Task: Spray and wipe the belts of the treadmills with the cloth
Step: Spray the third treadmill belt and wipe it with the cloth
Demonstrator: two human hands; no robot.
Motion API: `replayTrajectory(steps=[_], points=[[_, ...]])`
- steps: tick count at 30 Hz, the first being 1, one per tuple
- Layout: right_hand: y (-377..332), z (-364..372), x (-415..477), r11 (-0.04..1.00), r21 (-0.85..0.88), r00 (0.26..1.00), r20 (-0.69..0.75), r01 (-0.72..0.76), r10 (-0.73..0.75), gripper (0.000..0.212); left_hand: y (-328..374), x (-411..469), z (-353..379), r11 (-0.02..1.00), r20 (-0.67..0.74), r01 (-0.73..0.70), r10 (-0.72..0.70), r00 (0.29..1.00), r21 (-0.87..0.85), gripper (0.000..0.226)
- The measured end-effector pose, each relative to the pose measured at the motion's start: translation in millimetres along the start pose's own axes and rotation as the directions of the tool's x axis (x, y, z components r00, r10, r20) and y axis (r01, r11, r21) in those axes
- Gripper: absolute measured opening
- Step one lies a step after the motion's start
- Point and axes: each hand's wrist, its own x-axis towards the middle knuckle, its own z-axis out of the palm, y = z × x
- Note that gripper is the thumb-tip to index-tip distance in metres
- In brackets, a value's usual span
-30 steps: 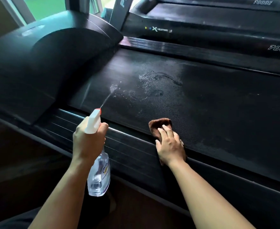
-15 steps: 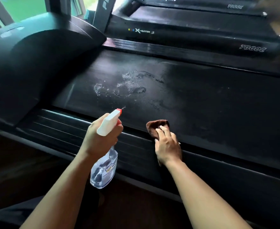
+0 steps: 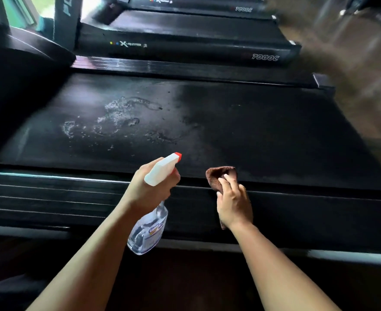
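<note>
Your left hand (image 3: 150, 189) is wrapped round the neck of the clear spray bottle (image 3: 149, 230), fingers curled tight at the trigger. Its white trigger head with the red nozzle tip points up and away from you, over the near edge of the treadmill belt (image 3: 263, 135). The bottle's body hangs below your fist in front of the ribbed side rail (image 3: 50, 191), with the label turned towards you.

Your right hand (image 3: 233, 203) holds the brown cloth (image 3: 217, 177), which is bunched under your bent fingers. The front fold sticks out past your fingertips and a small corner shows beneath your wrist. The cloth sits right at the near edge of the belt, where the belt meets the side rail, just beside the nozzle but not touching it.

On the belt, a patch of white foamy spray (image 3: 117, 117) lies left of centre, well apart from the cloth, with fainter wet marks trailing towards the middle. The right half of the belt looks dull and dusty.

The dark motor cover (image 3: 16, 70) rises at the left end of the belt. Beyond the far rail stands a second treadmill (image 3: 185, 37), marked 7000C on its side, and brown flooring (image 3: 353, 52) shows at the upper right, blurred
</note>
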Motion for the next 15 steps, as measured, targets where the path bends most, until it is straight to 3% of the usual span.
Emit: replayTrajectory(steps=[4, 9, 15], points=[[37.5, -12.0, -12.3, 0.996, -0.041, 0.996, -0.060, -0.074, 0.071, 0.045, 4.6, 5.3, 30.1, 0.999, 0.063, -0.018, 0.015, 0.998, 0.046, 0.012], [72.4, -20.4, -23.5, 0.984, -0.073, 0.984, -0.087, -0.162, 0.155, 0.046, 12.7, 14.0, 69.5, 0.992, 0.122, -0.037, 0.022, 0.992, 0.121, 0.014], [83.8, -16.4, -25.0, 0.982, -0.079, 0.979, -0.129, -0.170, 0.160, 0.047, 23.8, 20.4, 107.9, 0.995, 0.253, -0.080, 0.063, 0.965, 0.055, 0.009]])
